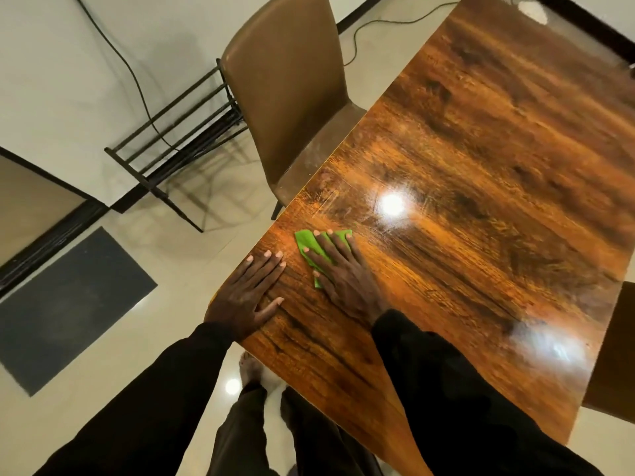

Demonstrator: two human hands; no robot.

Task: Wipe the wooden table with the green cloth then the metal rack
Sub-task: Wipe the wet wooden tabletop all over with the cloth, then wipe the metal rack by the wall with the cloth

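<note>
A: Green cloth (305,240) — where, and under what?

B: Flat on the wooden table (481,207), close to the left edge and toward the near corner. Pinned under the right hand (343,280), with fingers straight and spread, pressing down, not curled round any fold.

A: And the left hand (245,297)?

B: Released, palm down on bare wood just beside the cloth, right at the table's edge. Holding nothing; seemingly bracing.

A: How far along, then?

B: Somewhere in the first step, by the look of it. Wiping of the tabletop in hand at the near-left part. Hazy smears and faint scuffs visible just beyond the cloth, by the bright glare spot, so probably more passes needed there. Extent of cover on the far half: impossible to tell from gloss alone. Second step not begun — metal rack (192,146) well apart, standing on the floor by the wall beside the brown chair (285,91), no cloth anywhere near it.

A: Any brand, label, lettering?

B: None readable. Nothing printed on cloth, tabletop, chair or the dark floor mat (68,304).
</note>
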